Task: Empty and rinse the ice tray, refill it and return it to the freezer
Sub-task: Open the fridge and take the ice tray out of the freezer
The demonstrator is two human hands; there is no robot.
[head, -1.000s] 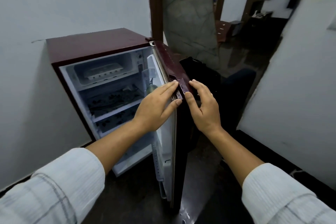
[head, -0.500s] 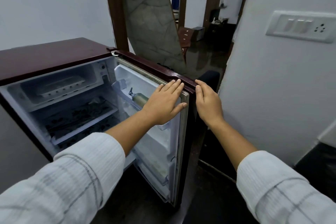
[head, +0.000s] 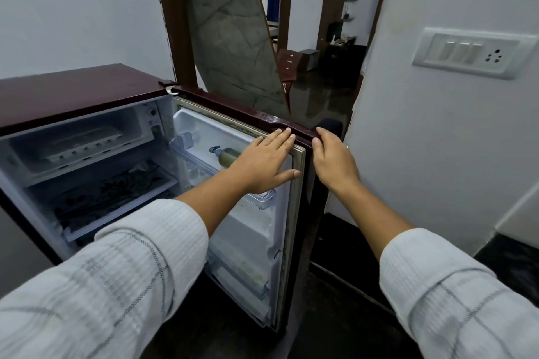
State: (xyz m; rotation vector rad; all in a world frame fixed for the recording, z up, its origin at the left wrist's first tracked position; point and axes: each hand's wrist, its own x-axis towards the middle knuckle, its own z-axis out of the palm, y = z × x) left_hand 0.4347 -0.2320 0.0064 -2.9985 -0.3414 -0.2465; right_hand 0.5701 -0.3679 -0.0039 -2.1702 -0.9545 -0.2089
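- The ice tray (head: 84, 144) lies in the freezer shelf at the top of the fridge (head: 73, 93), untouched.
- The fridge's door (head: 250, 245) has swung wider than a second ago, so the tray looks reachable; emptying hasn't begun.
- The left hand (head: 262, 163) presses flat, fingers straight, on the door's inner face.
- The right hand (head: 335, 163) rests straight-fingered on its outer side, as before.
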